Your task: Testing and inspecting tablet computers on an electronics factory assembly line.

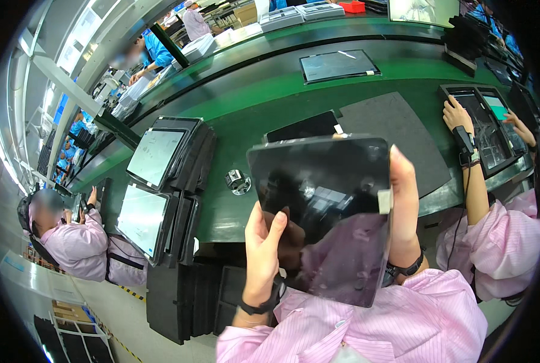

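Note:
A black tablet (pixel 318 212) with a glossy screen is held up in front of me, tilted, reflecting ceiling lights and a pink sleeve. My left hand (pixel 261 257) grips its left edge, thumb over the front. On the opposite edge, my right hand (pixel 405 199) wraps round from behind, with most of its fingers hidden. A pale pull tab (pixel 385 202) sticks out at the tablet's right edge. Just behind it, another dark panel (pixel 303 126) with a small white tab lies on the green bench (pixel 224 227), partly covered from view, beside a grey mat (pixel 397 136).
Stacked black trays with pale-screened panels (pixel 156 156) rise at left. A small shiny metal object (pixel 238 181) sits between them and the tablet. Farther back lies a flat panel (pixel 339 65). On the right, a co-worker's hands work at a black tray (pixel 494 142); another person sits far left.

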`<state>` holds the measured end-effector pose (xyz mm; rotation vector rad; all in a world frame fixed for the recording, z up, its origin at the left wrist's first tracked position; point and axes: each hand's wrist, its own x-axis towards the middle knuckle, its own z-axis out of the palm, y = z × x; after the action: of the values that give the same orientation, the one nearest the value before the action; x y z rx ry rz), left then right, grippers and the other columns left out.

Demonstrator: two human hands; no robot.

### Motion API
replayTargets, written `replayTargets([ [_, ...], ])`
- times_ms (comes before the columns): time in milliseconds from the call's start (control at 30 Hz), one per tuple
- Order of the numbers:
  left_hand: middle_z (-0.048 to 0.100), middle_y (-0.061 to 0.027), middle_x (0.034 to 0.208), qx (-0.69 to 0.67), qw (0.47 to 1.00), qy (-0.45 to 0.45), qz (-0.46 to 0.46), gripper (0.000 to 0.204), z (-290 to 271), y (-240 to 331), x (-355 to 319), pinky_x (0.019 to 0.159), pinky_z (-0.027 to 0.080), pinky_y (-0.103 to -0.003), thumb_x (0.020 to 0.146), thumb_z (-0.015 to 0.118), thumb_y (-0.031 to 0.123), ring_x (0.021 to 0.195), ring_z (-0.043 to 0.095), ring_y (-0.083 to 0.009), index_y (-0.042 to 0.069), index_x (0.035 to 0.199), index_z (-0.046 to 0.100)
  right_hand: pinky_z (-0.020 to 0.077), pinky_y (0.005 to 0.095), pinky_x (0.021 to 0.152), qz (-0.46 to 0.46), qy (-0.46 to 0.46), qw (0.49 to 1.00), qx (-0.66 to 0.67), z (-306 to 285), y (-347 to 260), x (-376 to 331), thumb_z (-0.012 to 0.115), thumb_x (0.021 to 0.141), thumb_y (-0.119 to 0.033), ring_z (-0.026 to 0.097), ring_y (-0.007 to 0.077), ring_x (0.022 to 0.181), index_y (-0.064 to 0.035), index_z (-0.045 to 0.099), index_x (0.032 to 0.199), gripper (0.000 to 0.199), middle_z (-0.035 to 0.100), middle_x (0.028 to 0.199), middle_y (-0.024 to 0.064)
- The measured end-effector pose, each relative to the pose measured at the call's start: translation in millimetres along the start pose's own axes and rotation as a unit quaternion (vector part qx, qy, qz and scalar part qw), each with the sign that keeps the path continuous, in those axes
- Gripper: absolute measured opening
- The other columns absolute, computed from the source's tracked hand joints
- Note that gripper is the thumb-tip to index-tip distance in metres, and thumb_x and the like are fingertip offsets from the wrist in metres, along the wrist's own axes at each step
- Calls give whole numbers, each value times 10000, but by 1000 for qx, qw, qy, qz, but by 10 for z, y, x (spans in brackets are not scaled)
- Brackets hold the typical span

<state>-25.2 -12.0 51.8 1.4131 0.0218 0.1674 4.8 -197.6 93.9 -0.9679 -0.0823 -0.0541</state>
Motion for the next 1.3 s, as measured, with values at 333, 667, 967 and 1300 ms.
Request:
replayTargets([
  [333,537,-94,1125,3,911,-308,-273,373,728,119,967,843,467,-339,919,480,250,999,543,-168,-4,1188,438,451,238,827,49,-29,968,243,-1205,-109,828,340,944,-227,559,120,974,-25,490,1207,365,572,1107,55],
  [667,597,-109,859,304,752,-538,-232,534,1210,30,2476,753,513,-317,839,535,487,791,598,-184,-19,1008,571,342,265,968,-89,23,993,-72,-1931,-190,1220,326,946,-219,481,144,1106,26,455,1233,399,534,1189,66],
  [967,499,-230,1161,481,861,-119,-118,779,416,-655,4685,819,447,-432,754,529,600,1053,511,-316,-58,1169,491,339,270,964,25,84,995,-46,-1905,-144,1265,307,936,-220,463,147,1109,32,453,1235,418,520,1202,73],
  [1300,499,-362,1104,609,792,-34,-33,936,79,-1218,5287,920,373,-419,697,504,686,1095,483,-428,-186,1038,522,378,262,937,65,94,993,24,-1975,-87,1253,318,927,-215,497,145,1081,39,417,1264,433,500,1230,83],
])
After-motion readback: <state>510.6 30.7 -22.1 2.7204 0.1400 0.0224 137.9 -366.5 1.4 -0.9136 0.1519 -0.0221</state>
